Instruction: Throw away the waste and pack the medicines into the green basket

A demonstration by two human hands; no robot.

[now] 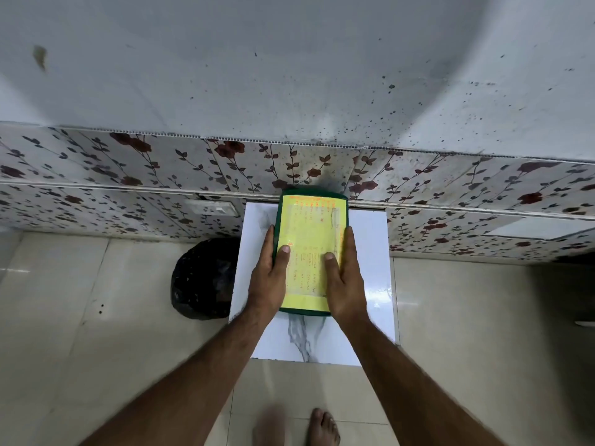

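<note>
The green basket (311,312), a rectangular plastic one whose dark rim shows only as a border, sits on a white marble-patterned board (367,252) laid on the floor, its far end against the flowered wall panelling (128,175). A yellow printed sheet (310,243) covers its whole top, so the contents cannot be seen. The 2 hands grip it from either side: the left hand (269,278) clasps the left edge and the right hand (346,278) the right, each with its thumb pressed flat on the sheet and its fingers wrapped down over the rim. To the left of the board, just beside it, stands a black plastic waste bag (203,280). No loose medicines or scraps lie on the board (a sign, probably, that packing is nearly over). If the basket is about to be lifted or pressed closed, even pressure from both thumbs should keep the sheet square, and a level lift would stop anything inside from sliding.
</note>
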